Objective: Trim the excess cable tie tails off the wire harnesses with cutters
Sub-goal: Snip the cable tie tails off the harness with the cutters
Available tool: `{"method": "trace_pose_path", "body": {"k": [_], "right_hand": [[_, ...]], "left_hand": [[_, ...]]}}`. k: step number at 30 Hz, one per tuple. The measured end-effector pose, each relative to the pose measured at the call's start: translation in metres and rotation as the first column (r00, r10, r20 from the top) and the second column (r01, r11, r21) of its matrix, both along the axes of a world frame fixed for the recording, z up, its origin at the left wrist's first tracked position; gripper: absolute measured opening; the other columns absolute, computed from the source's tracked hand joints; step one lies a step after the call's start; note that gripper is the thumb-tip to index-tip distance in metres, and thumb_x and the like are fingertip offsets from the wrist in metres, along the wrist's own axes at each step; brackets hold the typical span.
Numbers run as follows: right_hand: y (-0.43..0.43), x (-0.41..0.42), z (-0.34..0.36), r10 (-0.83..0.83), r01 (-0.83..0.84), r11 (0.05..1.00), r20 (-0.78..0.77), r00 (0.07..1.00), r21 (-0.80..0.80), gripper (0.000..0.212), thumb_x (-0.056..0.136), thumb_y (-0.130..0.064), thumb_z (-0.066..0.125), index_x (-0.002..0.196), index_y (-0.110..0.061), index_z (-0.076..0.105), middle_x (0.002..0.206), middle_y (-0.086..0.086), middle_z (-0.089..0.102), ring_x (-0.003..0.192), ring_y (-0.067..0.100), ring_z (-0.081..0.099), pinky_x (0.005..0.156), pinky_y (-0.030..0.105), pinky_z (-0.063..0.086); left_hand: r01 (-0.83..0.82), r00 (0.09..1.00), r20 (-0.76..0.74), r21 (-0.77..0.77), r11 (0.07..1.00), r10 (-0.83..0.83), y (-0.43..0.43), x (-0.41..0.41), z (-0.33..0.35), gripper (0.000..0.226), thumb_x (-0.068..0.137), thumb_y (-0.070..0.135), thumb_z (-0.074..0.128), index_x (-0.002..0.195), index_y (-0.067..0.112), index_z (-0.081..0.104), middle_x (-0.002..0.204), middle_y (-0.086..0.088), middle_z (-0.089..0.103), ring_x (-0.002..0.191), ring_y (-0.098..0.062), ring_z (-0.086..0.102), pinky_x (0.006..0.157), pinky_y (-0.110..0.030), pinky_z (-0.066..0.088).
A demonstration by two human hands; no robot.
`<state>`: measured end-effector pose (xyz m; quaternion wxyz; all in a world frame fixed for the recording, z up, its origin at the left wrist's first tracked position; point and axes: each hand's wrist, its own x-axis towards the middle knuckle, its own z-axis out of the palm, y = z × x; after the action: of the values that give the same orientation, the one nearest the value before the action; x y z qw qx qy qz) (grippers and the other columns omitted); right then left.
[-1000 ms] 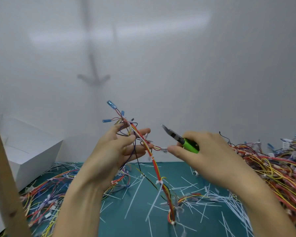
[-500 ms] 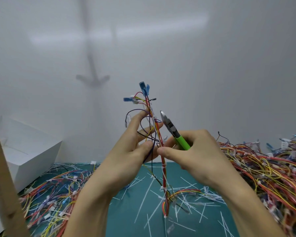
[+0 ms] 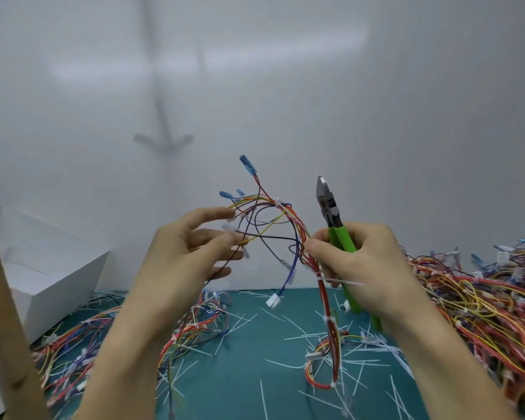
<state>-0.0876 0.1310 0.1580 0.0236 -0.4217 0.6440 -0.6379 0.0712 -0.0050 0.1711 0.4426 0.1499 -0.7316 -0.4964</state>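
- The right hand is wrapped around the green cutters, tip up. Its thumb also pinches the wire harness.
- The harness hangs over the middle of the table. A white tie tail sticks out under the thumb.
- The left hand is loose, fingers spread by the wire ends.

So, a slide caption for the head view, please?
Right hand holds green cutters and pinches a wire harness; open left hand touches its loose wires.

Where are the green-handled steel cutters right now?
In the head view, right of centre: the right hand grips the green-handled steel cutters, tip pointing up, just right of the raised red-and-yellow wire harness, above the teal mat.
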Motion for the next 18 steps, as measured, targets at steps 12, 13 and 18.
{"method": "trace_pose_path", "body": {"k": [12,13,18], "right_hand": [[0.004,-0.003,0.004,0.054,-0.039,0.988,0.099,0.994,-0.147,0.017,0.090,-0.013,0.068,0.073,-0.011,0.069,0.050,-0.003,0.059,0.046,0.007,0.054,0.046,0.018,0.048],[0.004,-0.004,0.004,0.058,-0.042,0.986,0.097,0.994,-0.159,0.017,0.090,-0.013,0.068,0.074,-0.011,0.068,0.050,-0.003,0.059,0.046,0.007,0.053,0.046,0.017,0.047],[0.006,-0.007,0.004,0.064,-0.045,0.980,0.091,0.994,-0.195,0.016,0.090,-0.012,0.067,0.074,-0.012,0.067,0.050,-0.002,0.058,0.047,0.009,0.053,0.048,0.019,0.050]], "left_hand": [[-0.040,0.985,-0.156,0.169,0.985,0.067,-0.018,-0.004,-0.005,0.025,0.096,-0.005,0.049,0.102,0.009,0.068,0.091,-0.005,0.077,0.086,-0.018,0.075,0.068,-0.024,0.061],[-0.033,0.997,-0.064,0.142,0.989,0.042,-0.020,-0.005,-0.008,0.027,0.097,-0.006,0.046,0.102,0.010,0.068,0.091,-0.004,0.078,0.086,-0.017,0.075,0.069,-0.025,0.061],[0.061,0.936,0.343,0.050,0.997,-0.075,-0.021,-0.024,-0.025,0.041,0.100,-0.006,0.036,0.107,0.019,0.067,0.100,0.006,0.077,0.099,-0.009,0.070,0.082,-0.024,0.053]]}}
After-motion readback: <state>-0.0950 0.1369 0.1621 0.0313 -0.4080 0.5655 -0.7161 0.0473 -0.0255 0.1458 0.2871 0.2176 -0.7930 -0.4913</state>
